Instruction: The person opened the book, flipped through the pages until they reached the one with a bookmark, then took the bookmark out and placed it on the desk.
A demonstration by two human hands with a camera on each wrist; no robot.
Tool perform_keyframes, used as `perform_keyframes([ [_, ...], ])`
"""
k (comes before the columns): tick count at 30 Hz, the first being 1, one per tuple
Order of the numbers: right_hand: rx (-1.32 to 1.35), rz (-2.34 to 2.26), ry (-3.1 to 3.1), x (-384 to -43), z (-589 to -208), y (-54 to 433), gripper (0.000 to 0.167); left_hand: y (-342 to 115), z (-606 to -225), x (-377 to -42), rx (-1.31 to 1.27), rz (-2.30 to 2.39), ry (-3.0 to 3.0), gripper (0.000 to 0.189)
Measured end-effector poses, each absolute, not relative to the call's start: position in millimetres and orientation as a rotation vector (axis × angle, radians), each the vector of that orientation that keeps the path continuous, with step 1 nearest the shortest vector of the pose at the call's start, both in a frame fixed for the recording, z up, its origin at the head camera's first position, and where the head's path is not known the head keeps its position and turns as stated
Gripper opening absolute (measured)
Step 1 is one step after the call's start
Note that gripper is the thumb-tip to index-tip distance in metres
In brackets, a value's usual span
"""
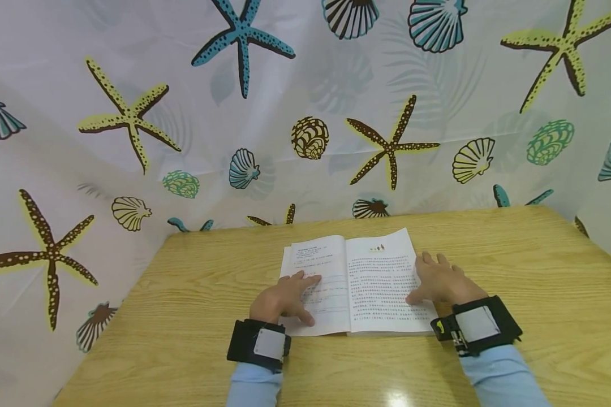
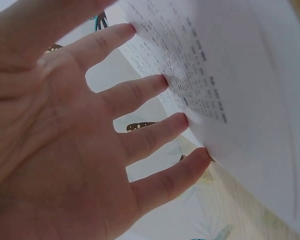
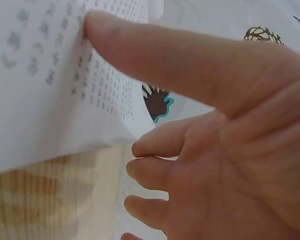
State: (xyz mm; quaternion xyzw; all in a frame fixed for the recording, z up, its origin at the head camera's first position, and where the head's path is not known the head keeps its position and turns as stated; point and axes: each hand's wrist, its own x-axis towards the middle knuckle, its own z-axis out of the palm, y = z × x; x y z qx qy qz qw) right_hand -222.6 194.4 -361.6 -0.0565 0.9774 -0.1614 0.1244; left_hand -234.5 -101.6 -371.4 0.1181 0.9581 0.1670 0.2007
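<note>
An open book (image 1: 382, 277) with printed pages lies on the wooden table in the head view. Spread over its left page is my left hand (image 1: 284, 297); in the left wrist view its straight fingertips (image 2: 177, 122) touch the paper. My right hand (image 1: 440, 280) is at the right edge of the book. In the right wrist view, the thumb (image 3: 135, 42) rests on the printed page (image 3: 50, 110), while the other fingers extend loosely beside the page edge. A small picture tops the right page, and ruled lines cross part of the left one.
The wooden table (image 1: 193, 339) stretches to both sides of the book. Behind it hangs a white cloth (image 1: 285, 186) printed with starfish and shells, which also runs down the left and right sides. Black bands with pale plates wrap both wrists, above light blue sleeves (image 1: 504, 376).
</note>
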Motion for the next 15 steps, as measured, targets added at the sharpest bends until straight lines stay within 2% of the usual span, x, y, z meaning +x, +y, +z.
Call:
perform_keyframes([
  [3, -0.221, -0.483, 2.896, -223, -361, 195, 0.087, -101, -372, -234, 0.318, 0.472, 2.675, 0.09],
  [9, -0.364, -0.915, 2.933, -226, -359, 203, 0.046, -101, -371, -234, 0.309, 0.471, 2.671, 0.09],
  [11, -0.367, -1.012, 2.874, -226, -360, 207, 0.04, -101, -371, -234, 0.314, 0.468, 2.67, 0.09],
  [15, -0.372, -1.116, 2.728, -227, -363, 216, 0.04, -102, -370, -234, 0.323, 0.47, 2.668, 0.09],
])
